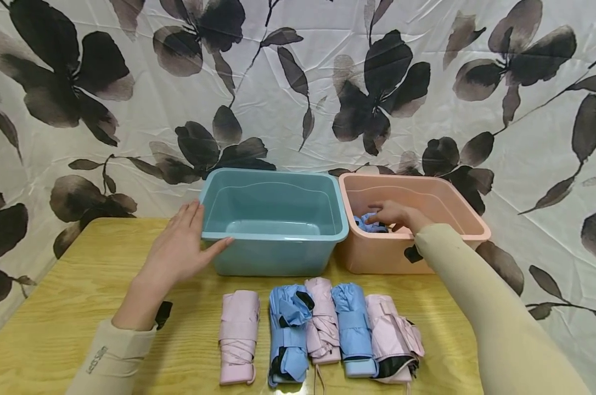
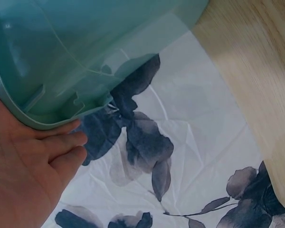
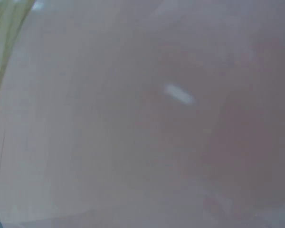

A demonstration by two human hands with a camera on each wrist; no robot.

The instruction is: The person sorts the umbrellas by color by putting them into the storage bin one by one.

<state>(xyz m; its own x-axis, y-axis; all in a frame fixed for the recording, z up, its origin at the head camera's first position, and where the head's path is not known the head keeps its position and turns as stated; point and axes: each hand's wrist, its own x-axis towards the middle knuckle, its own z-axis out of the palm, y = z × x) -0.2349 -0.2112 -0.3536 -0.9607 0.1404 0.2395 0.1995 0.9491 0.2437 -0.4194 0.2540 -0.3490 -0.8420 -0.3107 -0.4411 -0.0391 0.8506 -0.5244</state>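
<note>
My left hand rests against the left end of a teal plastic bin, its fingers nearly straight along the side and its thumb at the front rim. In the left wrist view, the fingertips lie just under the bin's rim. My right hand reaches over the front rim into a peach bin, fingers spread above a folded blue umbrella. The front wall partly hides that umbrella and the lower fingers. Only a blurred pinkish surface fills most of the right wrist view.
Several folded umbrellas lie before the bins: a pink one apart at left, then a blue one, a pink one, another blue one and a looser pink one. Flowered cloth hangs behind the wooden table.
</note>
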